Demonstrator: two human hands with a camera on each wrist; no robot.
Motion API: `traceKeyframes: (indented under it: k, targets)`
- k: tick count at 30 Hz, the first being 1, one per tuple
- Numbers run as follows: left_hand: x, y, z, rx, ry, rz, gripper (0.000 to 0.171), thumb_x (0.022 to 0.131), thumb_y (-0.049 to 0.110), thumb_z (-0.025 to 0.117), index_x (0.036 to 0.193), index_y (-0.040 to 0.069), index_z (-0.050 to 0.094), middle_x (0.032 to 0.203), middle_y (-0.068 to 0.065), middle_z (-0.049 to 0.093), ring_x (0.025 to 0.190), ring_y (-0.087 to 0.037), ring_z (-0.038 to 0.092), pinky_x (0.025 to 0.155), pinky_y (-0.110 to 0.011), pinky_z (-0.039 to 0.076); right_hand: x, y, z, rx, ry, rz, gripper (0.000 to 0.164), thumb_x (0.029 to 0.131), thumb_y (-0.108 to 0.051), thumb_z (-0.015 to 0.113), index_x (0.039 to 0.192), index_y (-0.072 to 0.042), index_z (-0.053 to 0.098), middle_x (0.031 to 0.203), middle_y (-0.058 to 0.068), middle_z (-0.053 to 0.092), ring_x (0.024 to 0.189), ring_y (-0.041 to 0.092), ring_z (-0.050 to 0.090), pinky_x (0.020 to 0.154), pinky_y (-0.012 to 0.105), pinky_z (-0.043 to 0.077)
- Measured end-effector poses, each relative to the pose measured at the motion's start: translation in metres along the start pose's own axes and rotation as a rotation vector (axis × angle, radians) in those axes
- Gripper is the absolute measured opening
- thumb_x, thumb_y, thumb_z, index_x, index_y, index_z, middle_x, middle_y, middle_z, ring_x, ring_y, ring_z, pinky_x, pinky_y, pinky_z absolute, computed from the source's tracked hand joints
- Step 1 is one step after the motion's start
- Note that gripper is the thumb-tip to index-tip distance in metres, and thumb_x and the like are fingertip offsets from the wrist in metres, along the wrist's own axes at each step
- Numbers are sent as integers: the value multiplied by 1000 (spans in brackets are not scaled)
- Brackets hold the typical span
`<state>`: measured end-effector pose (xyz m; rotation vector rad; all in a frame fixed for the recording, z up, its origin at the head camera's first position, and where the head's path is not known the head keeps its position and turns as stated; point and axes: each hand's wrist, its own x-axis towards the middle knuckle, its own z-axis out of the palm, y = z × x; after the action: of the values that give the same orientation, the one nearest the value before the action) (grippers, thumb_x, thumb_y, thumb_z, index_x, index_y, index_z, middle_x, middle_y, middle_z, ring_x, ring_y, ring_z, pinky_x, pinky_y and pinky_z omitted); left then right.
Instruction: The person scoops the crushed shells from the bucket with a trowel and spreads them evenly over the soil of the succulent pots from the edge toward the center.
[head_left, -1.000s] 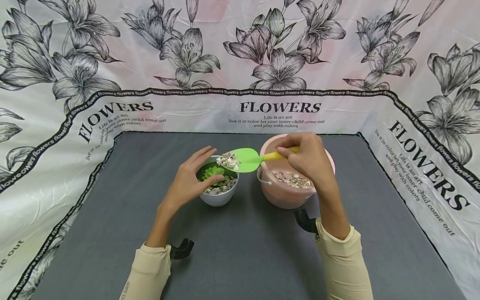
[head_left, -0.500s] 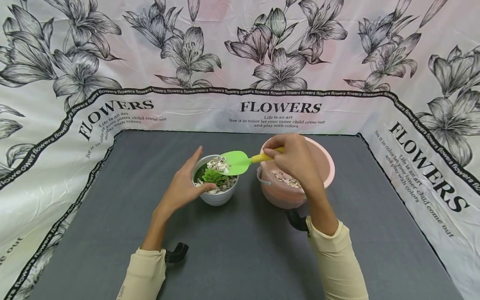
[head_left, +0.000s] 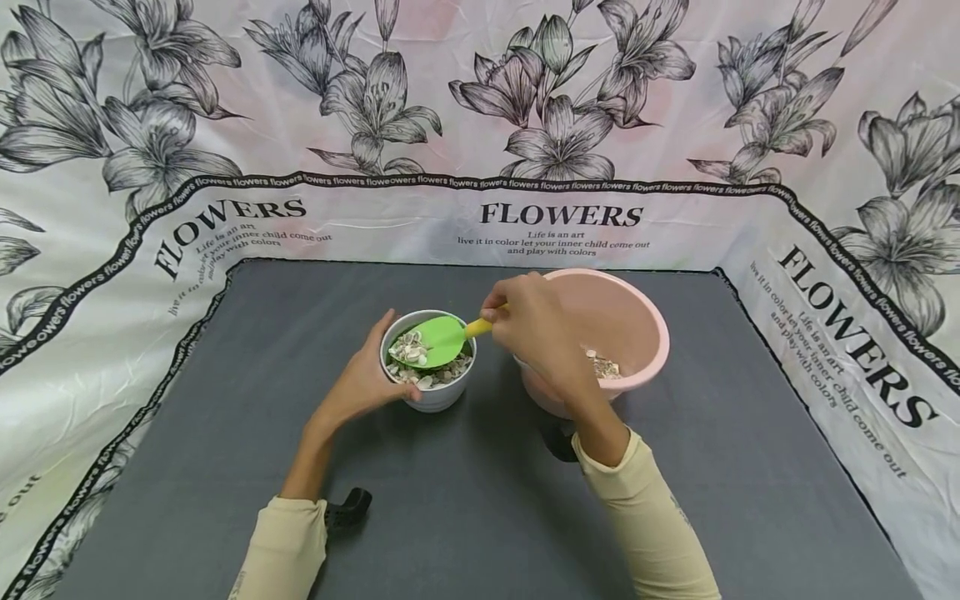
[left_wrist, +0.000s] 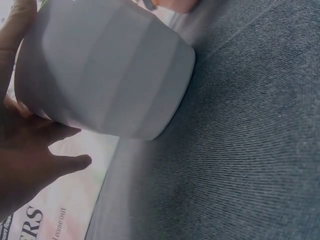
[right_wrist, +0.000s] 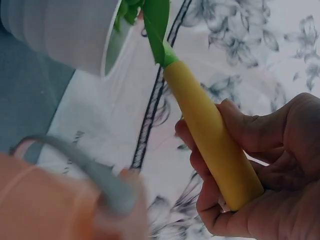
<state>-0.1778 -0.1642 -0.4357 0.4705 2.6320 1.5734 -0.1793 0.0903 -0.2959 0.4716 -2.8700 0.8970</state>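
Note:
A white flowerpot (head_left: 437,400) stands on the grey cloth, with pebbles and bits of a green succulent inside. My left hand (head_left: 363,375) holds it from the left, thumb by the near rim; the left wrist view has this pot (left_wrist: 110,65) large, with fingers along its wall. My right hand (head_left: 534,329) grips the yellow handle (right_wrist: 212,135) of a small garden trowel. Its green blade (head_left: 444,340) lies over the pot's mouth, bearing a heap of pale pebbles (head_left: 409,348) at the tip. The blade hides most of the plant.
A pink bucket (head_left: 637,325) with more pebbles (head_left: 602,365) stands right of the pot, partly behind my right forearm. Its grey bail handle (right_wrist: 80,162) sticks up in the right wrist view. A flower-printed cloth (head_left: 562,212) rises behind the grey surface (head_left: 465,517).
My right hand has carried the loaded trowel left, from beside the pot to over its mouth. My left hand has closed in on the pot's side and rim.

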Motion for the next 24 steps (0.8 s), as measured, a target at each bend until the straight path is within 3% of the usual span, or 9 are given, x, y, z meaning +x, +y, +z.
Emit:
traceKeyframes:
  k: [4, 7, 11, 18, 24]
  targets:
    - [-2, 0, -2, 1, -16, -25, 137, 64, 51, 99, 167, 8, 20, 157, -24, 47, 138, -40, 53, 111, -56, 45, -2, -20, 10, -220, 46, -90, 13, 82, 2, 74, 84, -9, 81, 83, 4, 76, 87, 28, 55, 76, 39, 48]
    - [-2, 1, -2, 4, -18, -37, 127, 69, 31, 100, 166, 8, 21, 153, -22, 50, 131, -37, 57, 107, -52, 48, -2, -32, 16, -356, 60, -153, 16, 75, 5, 75, 76, -11, 75, 77, 3, 74, 87, 28, 54, 76, 46, 48]
    - [-4, 1, -1, -10, -27, -51, 125, 70, 28, 100, 165, 9, 21, 154, -21, 48, 134, -37, 55, 107, -52, 48, -4, -43, 24, -457, 91, -209, 19, 77, 4, 77, 72, -12, 68, 77, 5, 72, 90, 27, 53, 77, 45, 45]
    - [-4, 2, -1, -29, -8, -49, 124, 65, 25, 102, 160, 5, 25, 153, -18, 47, 132, -35, 55, 108, -52, 47, -7, -47, 33, -596, 239, -339, 14, 80, 0, 79, 76, -11, 71, 79, 6, 72, 87, 25, 50, 80, 40, 44]
    - [-1, 1, 0, -62, 2, -26, 121, 62, 19, 104, 151, 0, 25, 151, -21, 44, 130, -35, 54, 110, -52, 46, -9, -50, 35, -634, 303, -395, 16, 77, 3, 76, 73, -11, 69, 75, 5, 69, 83, 23, 47, 80, 38, 43]
